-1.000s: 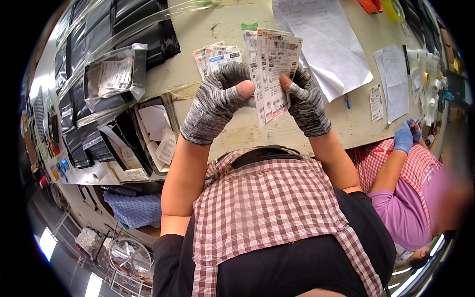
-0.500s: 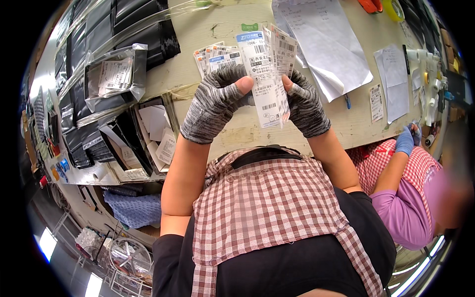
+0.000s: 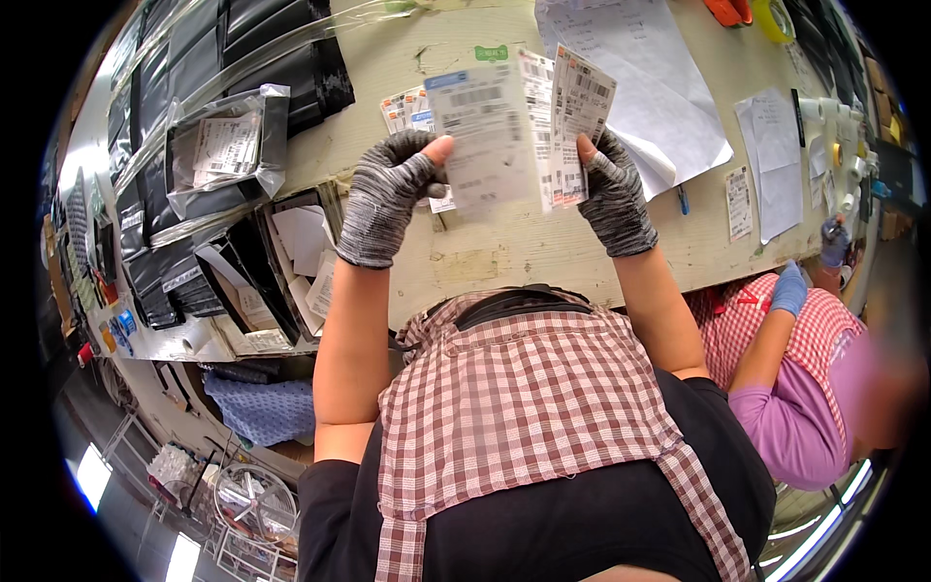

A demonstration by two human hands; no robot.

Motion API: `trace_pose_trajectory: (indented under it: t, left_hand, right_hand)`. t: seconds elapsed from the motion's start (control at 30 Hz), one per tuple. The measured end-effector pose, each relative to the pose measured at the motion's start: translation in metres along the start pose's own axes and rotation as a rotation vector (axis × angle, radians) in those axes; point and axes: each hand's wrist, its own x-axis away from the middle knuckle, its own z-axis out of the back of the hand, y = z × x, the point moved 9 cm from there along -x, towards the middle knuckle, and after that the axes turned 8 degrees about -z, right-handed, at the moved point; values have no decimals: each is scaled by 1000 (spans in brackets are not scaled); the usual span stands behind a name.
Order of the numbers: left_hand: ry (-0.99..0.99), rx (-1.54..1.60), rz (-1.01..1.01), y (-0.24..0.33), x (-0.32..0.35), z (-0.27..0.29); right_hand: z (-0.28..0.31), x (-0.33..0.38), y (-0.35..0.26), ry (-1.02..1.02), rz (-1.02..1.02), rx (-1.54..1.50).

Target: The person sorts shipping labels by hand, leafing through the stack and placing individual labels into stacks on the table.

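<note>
Both my hands wear grey knitted fingerless gloves and are raised over the pale table. Between thumb and fingers, my left hand (image 3: 393,194) pinches a white shipping label (image 3: 480,136) with a blue top band, smeared a little by motion. My right hand (image 3: 616,189) grips a small fan of shipping labels (image 3: 579,116) printed with barcodes, its thumb on the front one. A narrow gap parts the two hands' labels at the top. Behind my left hand more labels (image 3: 400,109) lie on the table, partly covered by the label I hold.
Black plastic mailing bags (image 3: 194,48) and a clear-wrapped parcel (image 3: 228,150) lie at the left, above a bin of papers (image 3: 303,242). Large paper sheets (image 3: 640,97), a pen (image 3: 683,200) and tape (image 3: 773,19) are at the right. A co-worker with blue gloves (image 3: 790,288) sits there.
My hands have moved apart. The blue-banded label has come away leftward from the fan, which stays in my right hand. The co-worker's hands have separated.
</note>
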Motion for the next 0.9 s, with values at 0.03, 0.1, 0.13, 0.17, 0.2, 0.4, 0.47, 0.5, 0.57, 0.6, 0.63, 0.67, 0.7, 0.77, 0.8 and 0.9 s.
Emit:
trace_pose_trajectory:
  t: [0.03, 0.1, 0.13, 0.17, 0.2, 0.4, 0.47, 0.5, 0.57, 0.6, 0.63, 0.67, 0.7, 0.77, 0.8, 0.9]
  left_hand:
    - [1, 0, 0, -7, -3, 8]
    - [87, -84, 14, -18, -3, 31]
    - [112, -175, 43, -24, -5, 39]
    - [108, -174, 43, -27, -5, 42]
    - [161, -661, -116, -8, -1, 49]
    - [109, -360, -343, 13, 14, 3]
    - [-69, -45, -88, -11, 13, -23]
    - [-92, 73, -49, -19, 12, -28]
    - [-104, 122, 22, -25, 10, -30]
    - [-110, 147, 58, -27, 10, -31]
    - [-116, 171, 96, -29, 11, -33]
    - [-114, 74, 51, -24, 12, -33]
    - [-111, -23, 5, -18, 13, -33]
    - [-62, -30, 8, -15, 14, -30]
    - [-57, -28, 15, -14, 15, -29]
    - [-36, -18, 26, -14, 17, -23]
  right_hand:
    - [8, 1, -1, 46, -2, 7]
    - [11, 3, 1, 81, -11, 62]
    - [12, 3, -1, 94, 0, 118]
    - [13, 4, -3, 107, 10, 174]
    - [12, 5, -2, 109, 12, 175]
    - [-3, 6, -1, 136, 53, 393]
    - [-11, 6, 2, 126, 53, 399]
    - [-16, 7, 4, 122, 53, 403]
    - [-21, 10, 5, 139, 39, 425]
    - [-27, 12, 2, 148, 65, 486]
    - [-29, 14, -1, 159, 90, 547]
    - [-29, 15, -2, 155, 93, 563]
    - [-29, 17, -3, 158, 92, 564]
    - [-33, 22, -13, 189, 188, 596]
    - [-32, 21, -13, 187, 187, 596]
    - [-24, 23, -21, 218, 247, 589]
